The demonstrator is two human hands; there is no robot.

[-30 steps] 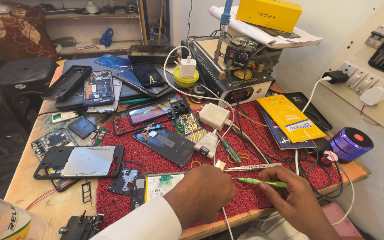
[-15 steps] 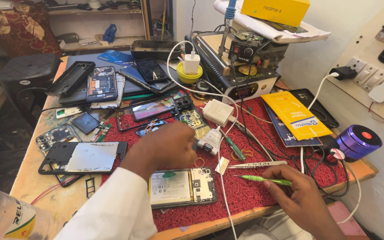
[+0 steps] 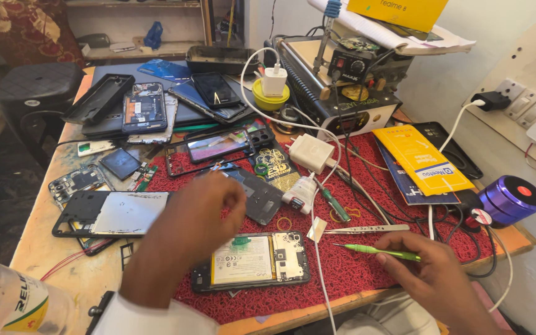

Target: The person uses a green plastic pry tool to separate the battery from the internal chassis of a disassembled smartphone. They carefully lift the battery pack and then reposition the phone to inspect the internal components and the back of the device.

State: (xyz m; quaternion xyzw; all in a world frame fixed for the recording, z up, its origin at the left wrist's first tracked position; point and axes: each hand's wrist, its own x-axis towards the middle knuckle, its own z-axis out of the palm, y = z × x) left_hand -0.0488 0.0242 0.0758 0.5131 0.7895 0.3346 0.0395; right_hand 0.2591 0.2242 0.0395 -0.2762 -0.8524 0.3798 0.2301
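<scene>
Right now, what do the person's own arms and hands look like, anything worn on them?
Both hands are bare: no gloves, and no rings or watch that show. The left hand comes out of a long white sleeve with a cuff at the wrist. The right hand shows no sleeve up to the frame edge.

- The left hand [image 3: 190, 232] is up over the red mat [image 3: 355, 279], with its fingers curled.
- Just under it lies an open phone [image 3: 252, 260], with its battery showing.
- The right hand [image 3: 435, 273] holds a thin green screwdriver [image 3: 376, 250], lying flat and pointing left.
- Silver tweezers [image 3: 367, 229] lie just above the screwdriver.
- A purple round speaker [image 3: 513, 198] sits at the right edge of the table.
</scene>
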